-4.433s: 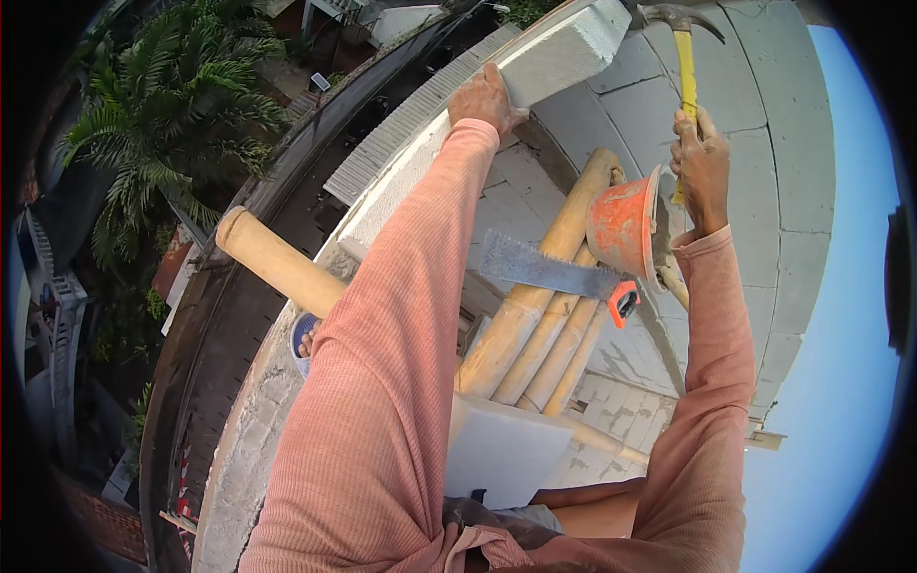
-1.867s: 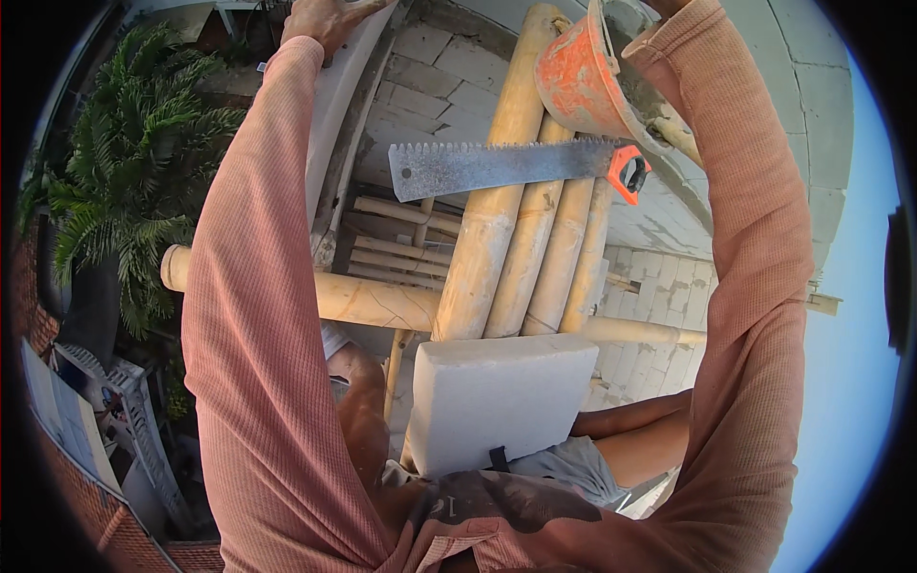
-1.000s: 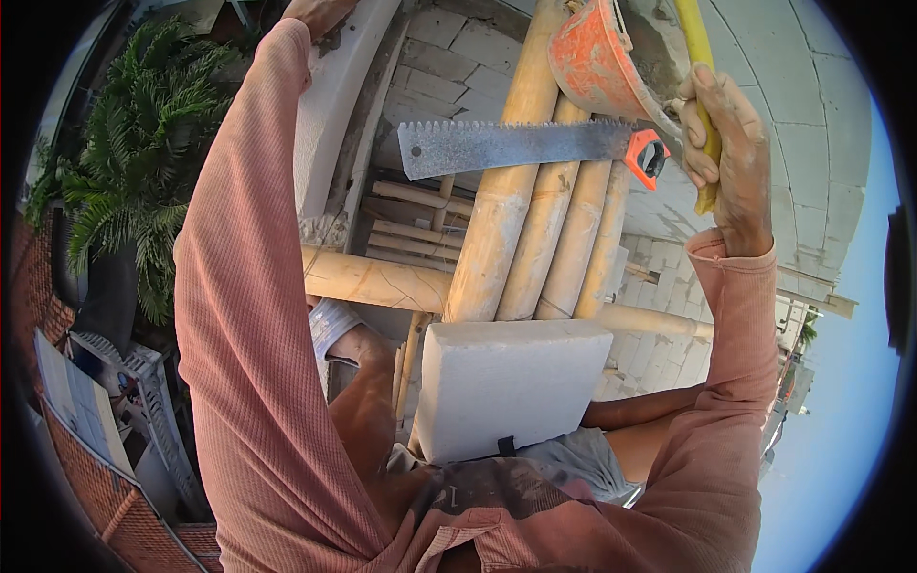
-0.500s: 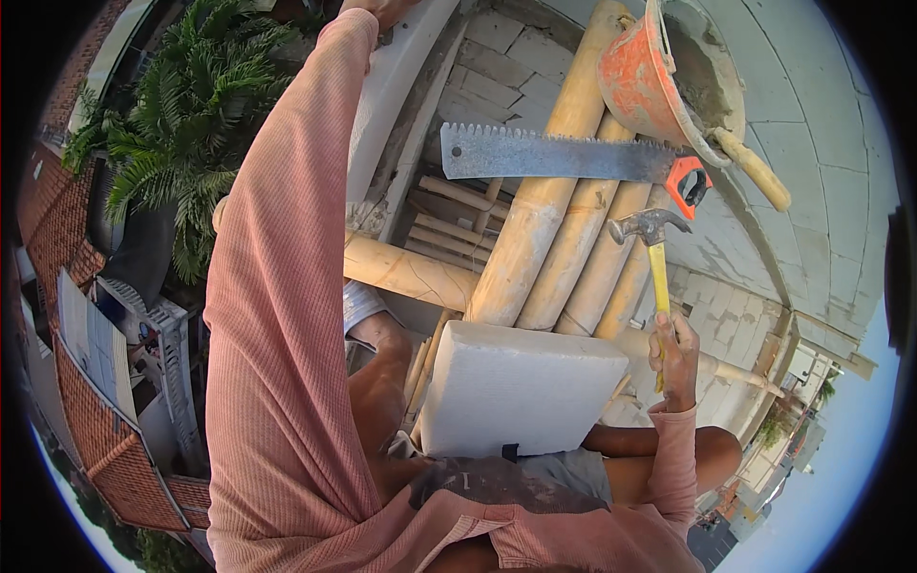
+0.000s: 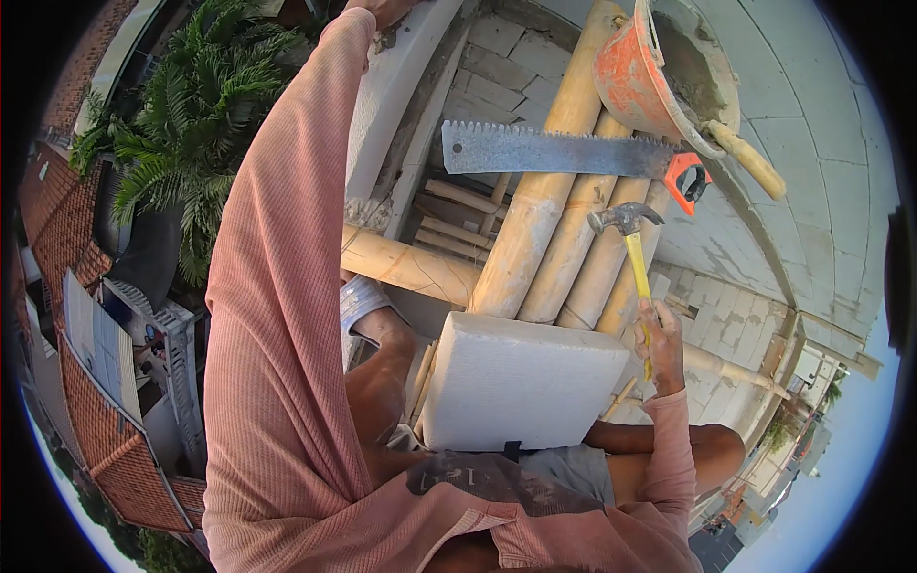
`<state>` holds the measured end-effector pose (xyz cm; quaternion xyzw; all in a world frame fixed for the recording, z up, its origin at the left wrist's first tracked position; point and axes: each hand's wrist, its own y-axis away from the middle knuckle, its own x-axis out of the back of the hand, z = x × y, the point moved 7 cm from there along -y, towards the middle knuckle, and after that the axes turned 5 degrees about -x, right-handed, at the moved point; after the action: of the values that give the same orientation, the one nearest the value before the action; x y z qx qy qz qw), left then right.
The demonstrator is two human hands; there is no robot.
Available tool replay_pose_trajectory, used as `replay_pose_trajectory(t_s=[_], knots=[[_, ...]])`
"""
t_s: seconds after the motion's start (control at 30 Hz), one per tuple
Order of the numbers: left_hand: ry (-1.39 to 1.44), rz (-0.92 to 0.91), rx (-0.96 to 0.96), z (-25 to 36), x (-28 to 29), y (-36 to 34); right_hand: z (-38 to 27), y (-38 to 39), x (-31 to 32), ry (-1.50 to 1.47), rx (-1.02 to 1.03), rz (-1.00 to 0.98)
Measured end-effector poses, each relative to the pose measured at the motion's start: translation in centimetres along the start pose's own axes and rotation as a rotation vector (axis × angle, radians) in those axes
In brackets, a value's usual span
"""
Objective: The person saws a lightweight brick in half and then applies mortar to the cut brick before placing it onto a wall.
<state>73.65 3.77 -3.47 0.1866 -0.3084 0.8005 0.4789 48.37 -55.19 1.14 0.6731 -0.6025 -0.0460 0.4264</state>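
Observation:
My right hand is closed round the yellow handle of a claw hammer, its head over the bamboo poles. My left hand, cut off at the top edge, rests on a long white block; its fingers are mostly hidden. A handsaw with an orange handle lies across the poles. Beside it an orange, cement-smeared bucket holds grey mortar, a wooden handle sticking out. A thick white block rests nearest my body, just left of my right hand.
I sit high up with bare legs around the near block. A bamboo crossbar runs below the poles, over an opening with lower poles. At the left are a drop, a palm and tiled roofs. Pale block walls curve at the right.
My right hand has brought the hammer down from high at the right to above the near block, moving slightly leftward most recently. My left arm stayed extended. The view has shifted.

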Motion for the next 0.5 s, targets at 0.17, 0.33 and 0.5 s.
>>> replay_pose_trajectory(t_s=[0.17,0.33,0.5], knots=[[0.311,-0.489,0.201,1.0,-0.5,1.7,1.6,-2.2,0.6,0.063,-0.018,-0.003],[0.01,-0.383,0.061,2.8,6.6,5.8,1.5,-4.9,1.0,0.292,0.161,-0.002],[-0.293,-0.722,0.021,10.0,12.5,13.2,0.2,-4.8,-0.3,0.759,0.606,0.18]])
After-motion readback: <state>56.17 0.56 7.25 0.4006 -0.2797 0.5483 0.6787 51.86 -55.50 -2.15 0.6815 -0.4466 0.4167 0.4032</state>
